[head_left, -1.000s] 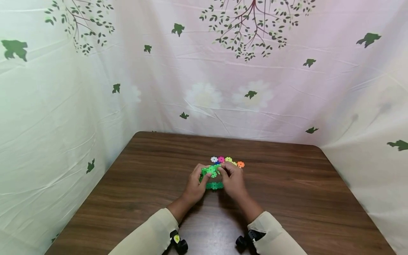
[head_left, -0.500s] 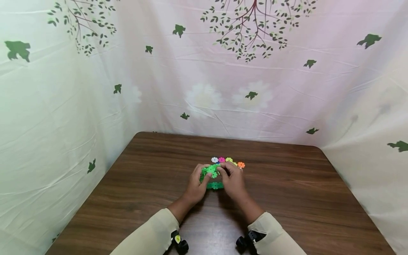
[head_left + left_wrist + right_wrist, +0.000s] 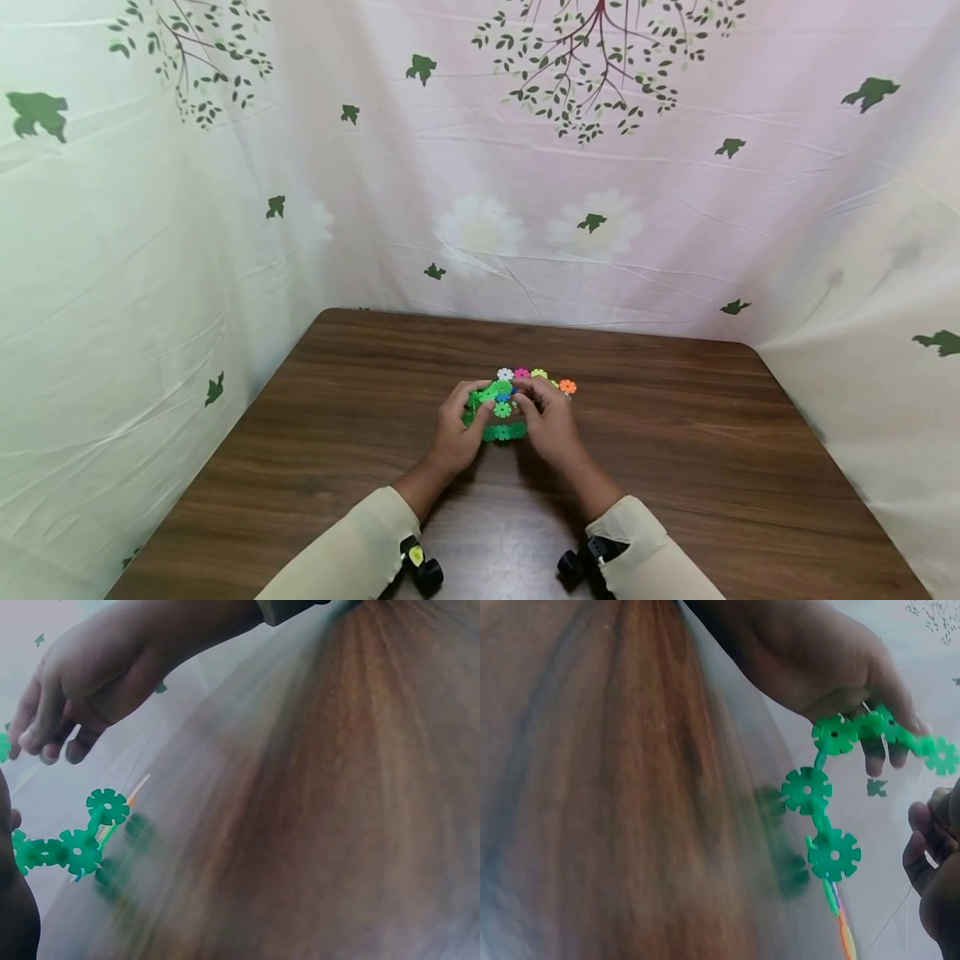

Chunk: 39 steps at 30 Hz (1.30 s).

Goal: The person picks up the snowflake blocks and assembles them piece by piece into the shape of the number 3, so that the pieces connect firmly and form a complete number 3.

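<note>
My left hand [image 3: 454, 437] grips a chain of green flower-shaped interlocking discs [image 3: 808, 790], with its thumb along the near side in the head view. The chain bends down from those fingers, and its lower discs [image 3: 504, 432] hang between the hands. At its upper end, a pale green disc [image 3: 941, 755] sticks out towards my right hand [image 3: 553, 425]. In the right wrist view the right hand's fingers [image 3: 919, 817] are bent just below that disc, apart from it, with nothing visible in them. A blue disc [image 3: 503, 397] shows between the hands; whether it touches the chain I cannot tell.
Behind the hands on the brown wooden table [image 3: 360, 400] lie loose flower discs: a white disc [image 3: 505, 375], a pink disc [image 3: 522, 373], a yellow disc [image 3: 538, 374] and an orange disc [image 3: 567, 387]. A patterned cloth [image 3: 480, 167] surrounds the table's back and sides.
The left hand and chain have shifted slightly left and tilted. The right fingers have parted from the chain's upper end, and the blue disc shows more between the hands.
</note>
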Available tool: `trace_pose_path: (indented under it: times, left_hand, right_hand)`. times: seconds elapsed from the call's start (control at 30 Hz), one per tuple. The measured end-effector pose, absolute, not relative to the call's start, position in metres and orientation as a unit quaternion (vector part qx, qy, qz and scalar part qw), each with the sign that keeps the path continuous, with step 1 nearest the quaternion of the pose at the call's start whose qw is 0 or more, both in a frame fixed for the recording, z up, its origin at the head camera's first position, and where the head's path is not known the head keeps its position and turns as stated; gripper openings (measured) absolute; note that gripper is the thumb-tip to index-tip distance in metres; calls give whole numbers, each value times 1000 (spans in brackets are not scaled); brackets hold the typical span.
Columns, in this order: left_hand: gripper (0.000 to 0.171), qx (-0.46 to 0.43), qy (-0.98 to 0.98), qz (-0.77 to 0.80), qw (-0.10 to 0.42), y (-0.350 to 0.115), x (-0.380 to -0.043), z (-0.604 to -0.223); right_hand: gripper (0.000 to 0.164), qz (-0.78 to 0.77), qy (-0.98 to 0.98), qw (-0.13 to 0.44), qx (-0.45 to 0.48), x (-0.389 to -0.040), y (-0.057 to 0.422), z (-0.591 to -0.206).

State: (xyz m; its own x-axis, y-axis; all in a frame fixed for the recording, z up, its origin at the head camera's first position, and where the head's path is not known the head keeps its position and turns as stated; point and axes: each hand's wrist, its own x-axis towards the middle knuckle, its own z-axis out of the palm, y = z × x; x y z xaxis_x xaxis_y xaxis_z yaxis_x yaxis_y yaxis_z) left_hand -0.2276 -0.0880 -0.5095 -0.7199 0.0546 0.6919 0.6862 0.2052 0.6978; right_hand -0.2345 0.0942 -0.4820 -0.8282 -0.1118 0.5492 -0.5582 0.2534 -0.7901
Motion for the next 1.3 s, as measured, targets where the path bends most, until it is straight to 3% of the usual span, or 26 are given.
trace_pose_path:
  times: [0.33,0.7,0.87,1.3]
  left_hand:
    - [29,-241,-721,-593,266,-96,-232,-510]
    - [36,-242,-735,-580,255,-101,-234,-509]
    - [36,-242,-740,-568,265,-100,-234,-508]
    - [38,-247,-738,-547,309,-96,-236,-515]
  right_hand:
    - [18,562,-782,218,162,-249,108,-493]
    - [18,520,-825,183,125,-255,115,-505]
    - [15,504,-842,155,115,-259,116,-511]
    - [15,446,-877,152,92,-267,114,-520]
